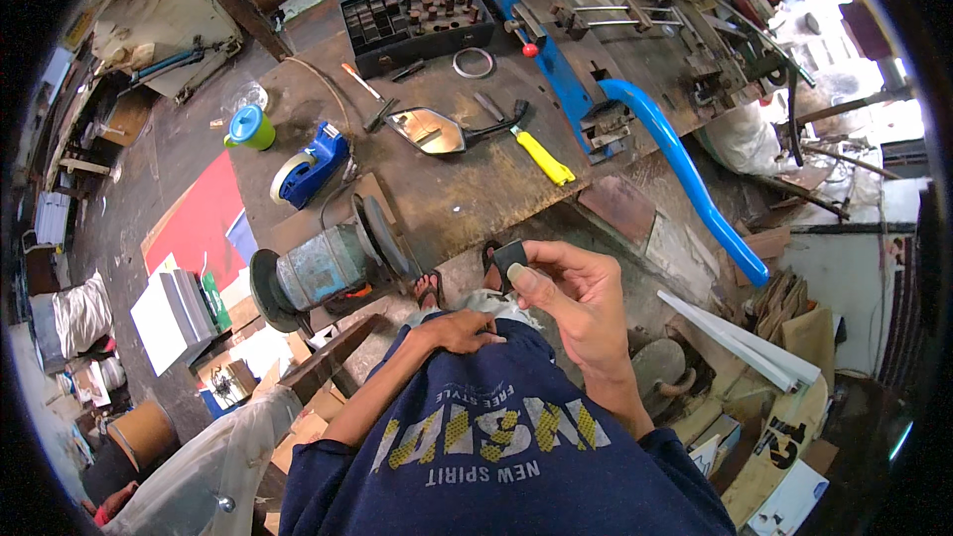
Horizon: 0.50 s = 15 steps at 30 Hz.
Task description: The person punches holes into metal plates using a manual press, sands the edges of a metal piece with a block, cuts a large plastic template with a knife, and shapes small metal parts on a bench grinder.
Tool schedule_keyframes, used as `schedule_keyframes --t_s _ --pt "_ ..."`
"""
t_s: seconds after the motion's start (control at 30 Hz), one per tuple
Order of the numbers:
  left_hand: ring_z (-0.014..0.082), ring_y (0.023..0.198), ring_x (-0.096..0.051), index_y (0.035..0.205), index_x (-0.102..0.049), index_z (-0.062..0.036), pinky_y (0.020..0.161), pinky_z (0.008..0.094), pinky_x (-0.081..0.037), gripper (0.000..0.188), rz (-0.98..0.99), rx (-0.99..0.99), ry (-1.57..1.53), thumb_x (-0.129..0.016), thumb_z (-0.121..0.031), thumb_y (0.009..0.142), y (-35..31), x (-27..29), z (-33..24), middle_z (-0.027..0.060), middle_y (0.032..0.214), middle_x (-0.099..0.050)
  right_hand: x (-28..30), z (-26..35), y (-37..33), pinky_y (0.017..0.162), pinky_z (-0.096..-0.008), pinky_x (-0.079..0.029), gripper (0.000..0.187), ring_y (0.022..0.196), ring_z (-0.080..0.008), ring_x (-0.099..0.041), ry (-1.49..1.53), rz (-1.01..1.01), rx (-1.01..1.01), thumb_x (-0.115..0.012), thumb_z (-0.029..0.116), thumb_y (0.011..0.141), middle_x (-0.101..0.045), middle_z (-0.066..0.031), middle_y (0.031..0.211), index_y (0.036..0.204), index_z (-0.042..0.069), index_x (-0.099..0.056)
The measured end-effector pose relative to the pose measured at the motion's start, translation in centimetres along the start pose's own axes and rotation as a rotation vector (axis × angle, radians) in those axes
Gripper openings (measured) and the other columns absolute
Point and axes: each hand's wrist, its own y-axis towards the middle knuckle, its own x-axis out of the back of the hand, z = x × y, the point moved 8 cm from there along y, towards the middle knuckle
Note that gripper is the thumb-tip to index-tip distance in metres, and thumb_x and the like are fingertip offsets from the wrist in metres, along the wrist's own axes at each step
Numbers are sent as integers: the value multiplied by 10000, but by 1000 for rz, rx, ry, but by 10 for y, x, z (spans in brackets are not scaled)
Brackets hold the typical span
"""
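Note:
My right hand (588,290) is raised in front of my body, thumb and fingers pinching a small dark, flat piece (510,258). What kind of piece it is, I cannot make out. Low at my waist, my left hand (459,332) has its fingers curled against the dark blue T-shirt (467,476) and appears to grip its cloth near the hem; the fingertips are partly hidden. To the left of my hands stands a bench grinder (323,266) with a wheel at each end.
The workbench (417,208) ahead carries a motorcycle mirror (427,129), a yellow cutter knife (544,159), a blue tape dispenser (310,167), a lidded cup (250,126) and a metal case of punches (407,15). A blue lever (695,184) juts past its right edge.

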Motion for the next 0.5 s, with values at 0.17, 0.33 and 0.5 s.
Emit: schedule_keyframes --t_s 0.17,0.33,0.5 --pt "382 941 -676 1130 -638 15 801 437 -511 464 -283 -59 -7 -655 -406 934 -29 23 -21 226 981 -693 0 -7 3 680 -220 -485 274 809 -84 -626 122 48 -60 -695 86 915 -706 -62 923 1153 -47 -670" --pt "270 965 -709 1186 -641 6 820 368 -537 332 -433 -115 -357 -675 -212 937 -101 75 -113 177 1046 -718 0 -19 8 712 -234 -447 307 866 -110 -582 616 216 -169 -637 143 963 -643 -56 971 1215 -32 -613" --pt "173 900 -678 1137 -677 -2 835 316 -538 279 -589 130 -363 -703 -170 916 -149 93 -99 116 1022 -723 -5 -20 16 708 -229 -417 293 878 -107 -530 704 300 -212 -609 177 984 -593 -40 943 1199 -20 -587"
